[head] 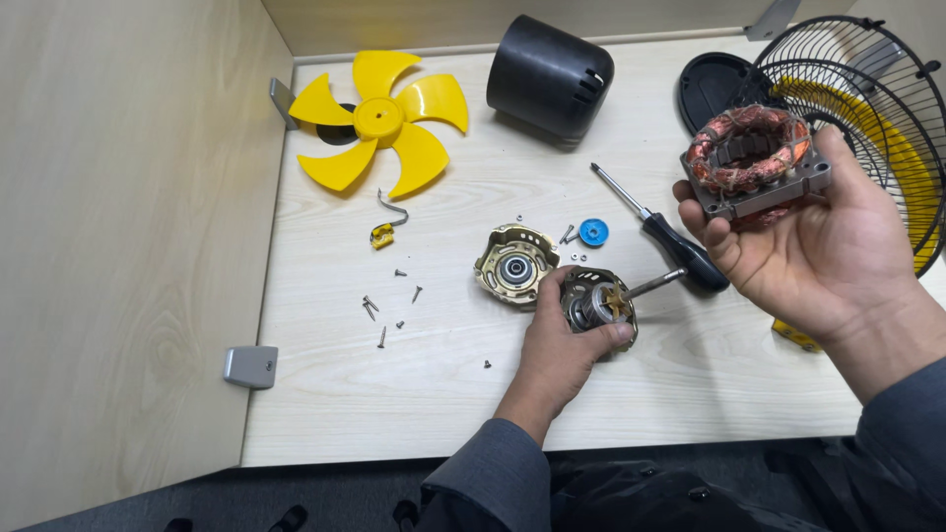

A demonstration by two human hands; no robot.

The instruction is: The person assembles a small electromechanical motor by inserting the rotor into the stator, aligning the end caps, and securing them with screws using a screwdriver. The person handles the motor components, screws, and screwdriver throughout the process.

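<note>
Copper-wound stator [754,158], a square grey metal frame carrying reddish coils, sits in my right hand [818,236], held up off the pale wooden table [443,374] with the fingers curled under the frame and the thumb along its near side, the bore facing roughly up toward me. My left hand [562,340] rests low on the table and closes around the rotor assembly [596,305], a round silver and brass piece in its housing, fingertips wrapped round its rim.

The rotor's steel shaft [658,283] is its long axis, and it points away from my left hand, up and to the right, toward the stator. The two parts are well apart, the stator higher and to the right; my left hand is the nearer one to the table's loose parts.

Just left of the rotor lies the brass-coloured end bell with a bearing [514,264]. A black-handled screwdriver [665,236] lies between my hands, close beside the shaft tip. Small screws [379,315] are scattered to the left, a small blue disc [593,232] above, and farther back the yellow fan blade [379,118], black cylindrical motor cover [547,74] and black wire guard [867,99].
</note>
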